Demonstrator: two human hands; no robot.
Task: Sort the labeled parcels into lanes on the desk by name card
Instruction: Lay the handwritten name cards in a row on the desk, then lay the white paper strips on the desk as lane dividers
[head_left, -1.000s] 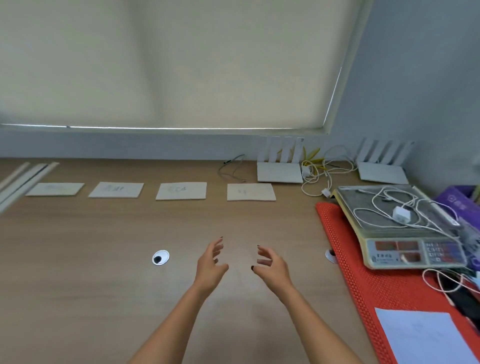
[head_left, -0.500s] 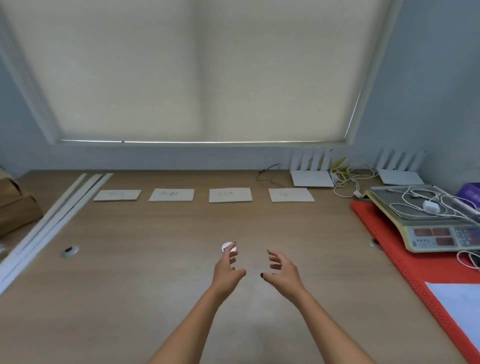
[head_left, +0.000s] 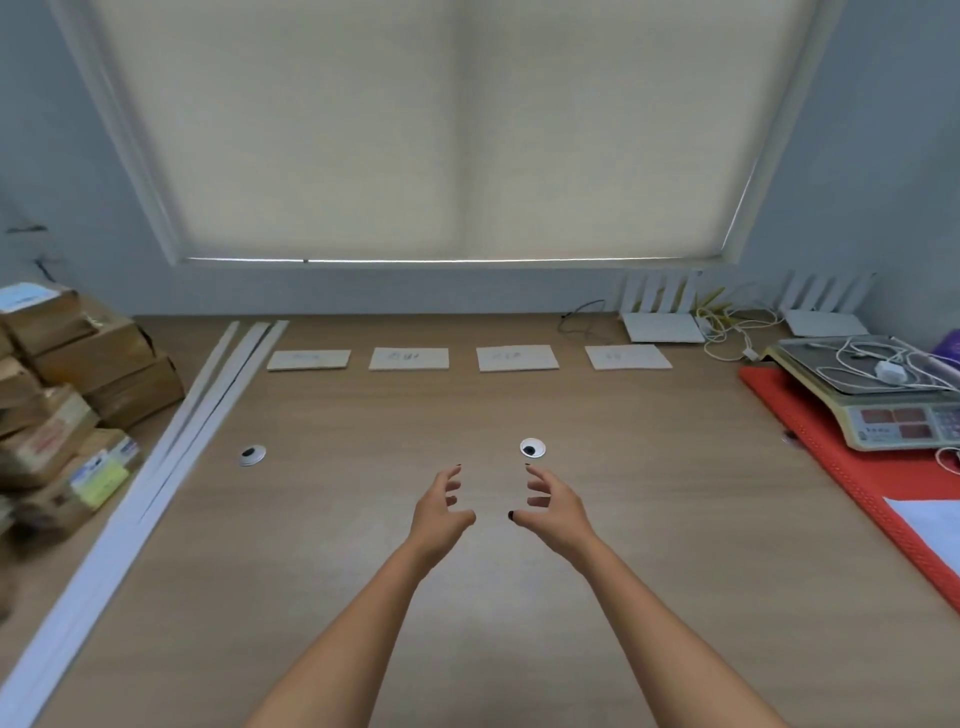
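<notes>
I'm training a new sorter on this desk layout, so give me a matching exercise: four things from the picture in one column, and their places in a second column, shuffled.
Things:
1. stack of parcels
2. name cards
3. weighing scale
4. hands (left, right)

Places:
A. on the red mat at the right edge
B. in a row near the far edge of the desk, below the window blind
C. piled at the left edge
D. held over the middle of the desk, holding nothing

Pairs: 1-C, 2-B, 3-A, 4-D
</notes>
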